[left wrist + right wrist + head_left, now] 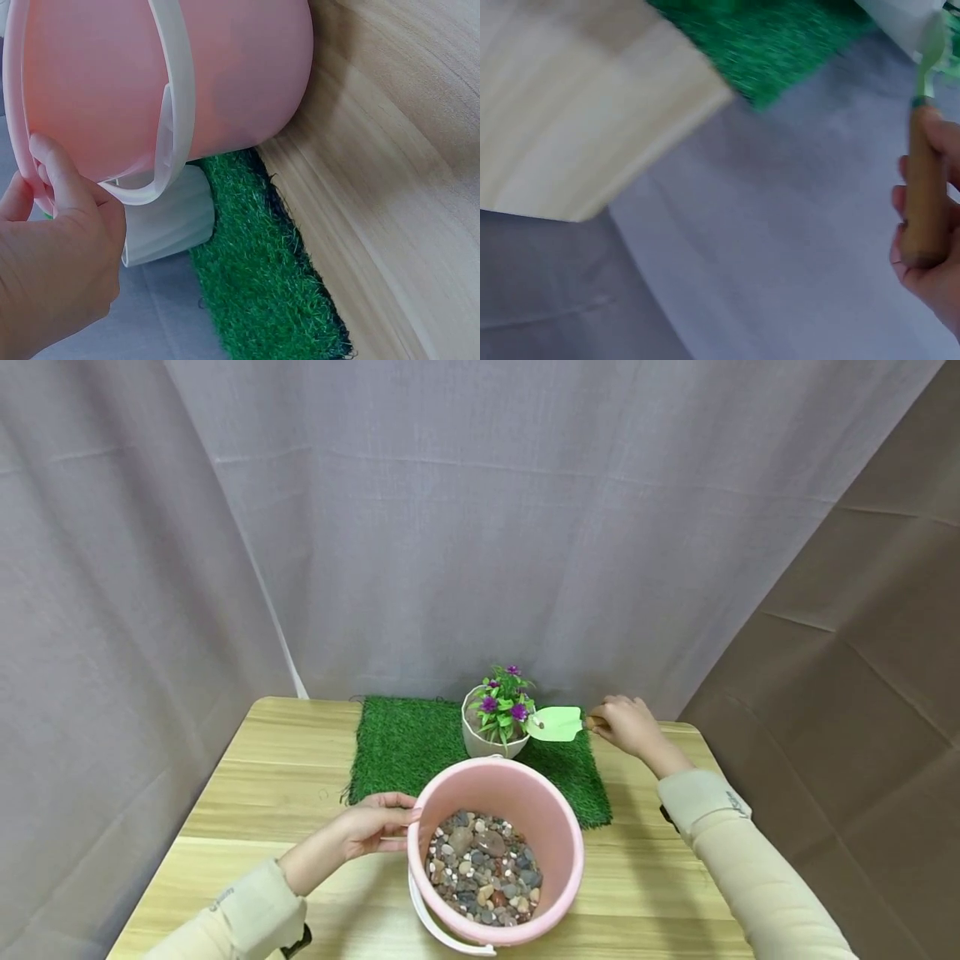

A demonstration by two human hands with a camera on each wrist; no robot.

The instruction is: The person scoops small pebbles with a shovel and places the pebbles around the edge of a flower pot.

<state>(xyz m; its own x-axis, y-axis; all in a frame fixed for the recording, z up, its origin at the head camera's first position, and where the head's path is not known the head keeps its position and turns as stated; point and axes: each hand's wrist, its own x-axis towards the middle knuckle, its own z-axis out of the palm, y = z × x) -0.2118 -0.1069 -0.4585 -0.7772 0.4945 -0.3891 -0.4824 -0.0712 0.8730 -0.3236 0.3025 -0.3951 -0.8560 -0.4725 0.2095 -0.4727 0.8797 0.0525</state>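
My right hand (626, 724) grips the wooden handle (925, 187) of a small trowel with a pale green blade (557, 724). The blade's tip is at the right rim of a white flowerpot (491, 747), and a few small pebbles lie near that tip. Green leaves and purple flowers (504, 703) grow from the pot. My left hand (378, 823) pinches the rim of a pink bucket (555, 827) between thumb and fingers, at its left side. Mixed pebbles (486, 868) cover the bucket's bottom. Its white handle (177, 90) hangs down outside.
The flowerpot stands on a green artificial grass mat (408, 739) at the back of the wooden table (277, 777). The bucket is in front of the pot, nearer to me. Grey curtains (480, 527) hang behind the table, with a brown one (847, 668) at the right.
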